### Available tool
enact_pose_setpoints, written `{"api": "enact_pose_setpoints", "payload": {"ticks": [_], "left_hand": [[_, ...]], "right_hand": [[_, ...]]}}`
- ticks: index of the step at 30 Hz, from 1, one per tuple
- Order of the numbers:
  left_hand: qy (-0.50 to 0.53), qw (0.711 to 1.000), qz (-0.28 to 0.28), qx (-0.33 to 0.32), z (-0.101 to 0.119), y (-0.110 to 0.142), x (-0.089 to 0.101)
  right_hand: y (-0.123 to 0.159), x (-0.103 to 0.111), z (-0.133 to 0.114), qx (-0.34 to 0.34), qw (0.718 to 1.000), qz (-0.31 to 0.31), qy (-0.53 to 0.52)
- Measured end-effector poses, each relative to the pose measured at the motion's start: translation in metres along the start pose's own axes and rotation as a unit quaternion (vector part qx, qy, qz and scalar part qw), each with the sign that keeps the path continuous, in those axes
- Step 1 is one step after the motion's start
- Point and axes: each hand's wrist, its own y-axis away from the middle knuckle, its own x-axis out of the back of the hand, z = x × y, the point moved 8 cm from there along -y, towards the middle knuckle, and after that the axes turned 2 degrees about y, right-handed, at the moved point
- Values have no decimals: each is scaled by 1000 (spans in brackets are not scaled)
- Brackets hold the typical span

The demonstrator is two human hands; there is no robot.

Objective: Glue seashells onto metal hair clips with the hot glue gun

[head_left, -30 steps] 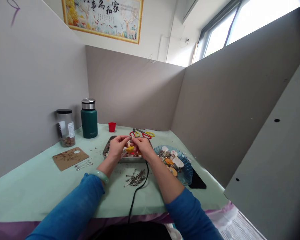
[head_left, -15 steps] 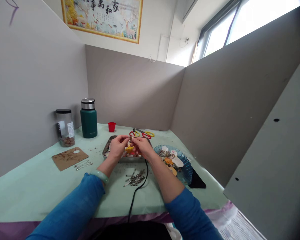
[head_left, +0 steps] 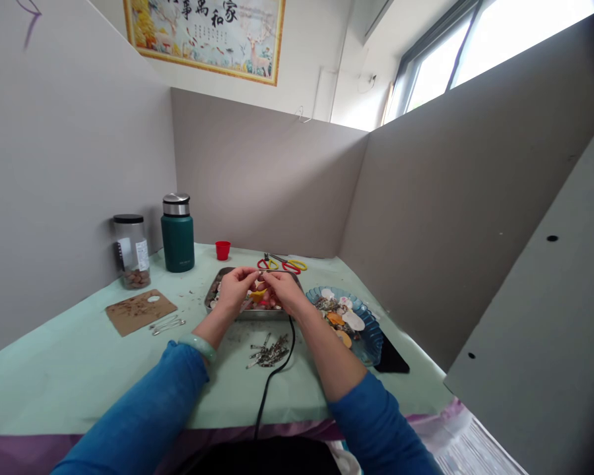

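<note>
Over the metal tray (head_left: 264,316), my left hand (head_left: 237,288) and my right hand (head_left: 283,290) meet at the fingertips. Both are closed in a pinch around something small and dark that I cannot make out. Just beneath the fingers shows a yellow piece (head_left: 258,296); whether it is held or lies in the tray I cannot tell. Small reddish and white pieces fill part of the tray, mostly hidden by the hands. In front of the tray lies a pile of small metal pin clips (head_left: 270,351). A black cord (head_left: 278,371) runs from the tray toward me.
To the right, a blue scalloped plate (head_left: 373,330) holds several felt-like pieces and overlaps a black flat object (head_left: 395,359). Behind the tray are scissors (head_left: 291,265) and a red cup (head_left: 222,251). A green flask (head_left: 177,241), a jar (head_left: 132,254), cardboard (head_left: 138,315) and safety pins (head_left: 167,325) stand or lie left.
My hands stay over the tray with almost the same pinch, the fingers shifting only slightly. The whole view has moved a few pixels; the things on the table stay put.
</note>
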Motion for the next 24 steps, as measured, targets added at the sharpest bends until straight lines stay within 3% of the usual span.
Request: {"api": "enact_pose_setpoints", "payload": {"ticks": [5, 12, 21, 24], "left_hand": [[4, 1000, 9, 1, 2, 2, 1], [1, 1000, -20, -2, 3, 3, -3], [-47, 998, -30, 15, 1, 4, -6], [-45, 999, -13, 13, 0, 2, -3]], "right_hand": [[1, 3, -1, -1, 1000, 23, -1], [-3, 9, 2, 25, 998, 52, 8], [-4, 8, -6, 99, 969, 86, 208], [3, 6, -17, 119, 942, 104, 297]]}}
